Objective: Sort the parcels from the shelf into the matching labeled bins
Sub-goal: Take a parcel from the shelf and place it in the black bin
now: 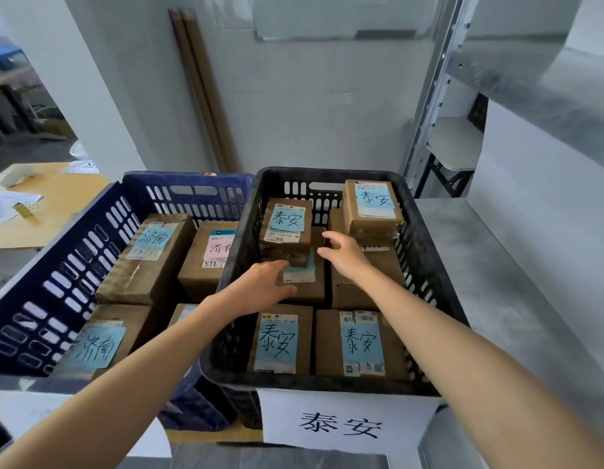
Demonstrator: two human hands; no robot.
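Observation:
A black bin (429,265) with a white label reading 泰安 (341,424) holds several brown parcels with blue 泰安 notes. One small parcel (287,228) sits on top of another in the bin's middle. My left hand (263,286) reaches over the bin's left wall, fingers relaxed, just below that parcel. To the parcel's right hovers my right hand (341,255), fingers spread and holding nothing. Neither hand grips the parcel. A blue bin (57,265) on the left holds parcels marked 济南 (151,255).
A metal shelf (530,96) rises at the right, its grey surface (513,299) running beside the black bin. A wooden table (50,204) with papers and a clip stands far left. The white wall and leaning cardboard tubes (199,93) are behind the bins.

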